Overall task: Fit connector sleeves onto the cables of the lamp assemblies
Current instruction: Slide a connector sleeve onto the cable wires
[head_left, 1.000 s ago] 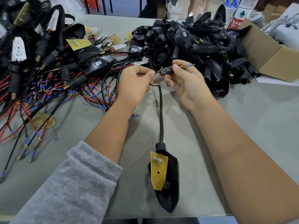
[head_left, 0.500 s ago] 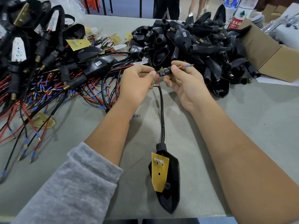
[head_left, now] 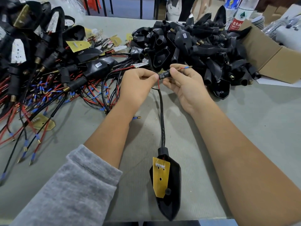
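Far left on the grey table (head_left: 254,128): a tangled heap of wired lamp assemblies (head_left: 48,66), black housings over red and black leads tipped in blue and brass, one loose yellow board (head_left: 42,123) lying flat at the heap's near edge. Grey sleeve (head_left: 68,190) pushed up the left forearm. Left hand (head_left: 136,86) raised above the table centre, fingers curled, fingertips pinching the thin red lead just left of the connector sleeve (head_left: 164,74). Black cable (head_left: 162,121) dropping from that pinch toward the near edge, ending at a black lamp housing (head_left: 171,198) lying flat, point toward the viewer, a yellow circuit board (head_left: 161,176) seated in it. Right hand (head_left: 187,85) close beside the left, thumb and fingers clamped on the small black connector sleeve, a brass threaded tip and a red lead with blue end (head_left: 185,67) poking out to the right past the fingers. Behind the right hand, a mound of empty black housings (head_left: 195,46). Further right, a cardboard box (head_left: 268,59) with its flap open, and a plastic bottle (head_left: 239,15) at the back edge
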Motion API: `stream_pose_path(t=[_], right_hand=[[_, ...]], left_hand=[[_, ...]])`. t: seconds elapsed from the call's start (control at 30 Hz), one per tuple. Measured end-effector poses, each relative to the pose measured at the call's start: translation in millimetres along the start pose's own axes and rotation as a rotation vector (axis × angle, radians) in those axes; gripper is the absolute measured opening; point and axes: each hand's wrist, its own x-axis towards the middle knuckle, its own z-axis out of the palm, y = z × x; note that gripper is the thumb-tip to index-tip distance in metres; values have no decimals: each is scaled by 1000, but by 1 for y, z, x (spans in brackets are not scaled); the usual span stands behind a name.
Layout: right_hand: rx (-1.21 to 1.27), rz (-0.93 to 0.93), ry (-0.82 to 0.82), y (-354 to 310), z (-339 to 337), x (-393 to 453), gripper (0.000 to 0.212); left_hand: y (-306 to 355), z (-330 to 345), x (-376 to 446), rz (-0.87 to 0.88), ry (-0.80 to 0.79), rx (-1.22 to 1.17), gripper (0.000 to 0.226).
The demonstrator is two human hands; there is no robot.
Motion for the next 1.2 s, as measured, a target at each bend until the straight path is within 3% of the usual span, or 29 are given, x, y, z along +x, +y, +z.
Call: stream_pose_path(t=[0.2, 0.6, 0.87, 1.2], right_hand=[[84, 4, 16, -1, 0, 0, 8], [57, -14, -34, 0, 1, 1, 15], [115, -16, -28, 1, -1, 1, 26], [30, -23, -46, 1, 0, 1, 24]], left_hand=[[-2, 2, 1, -78, 34, -121, 12], [4, 1, -2, -7, -14, -51, 19], [-1, 1, 1, -116, -2, -60, 21], [3, 3, -2, -81, -29, -78, 7]])
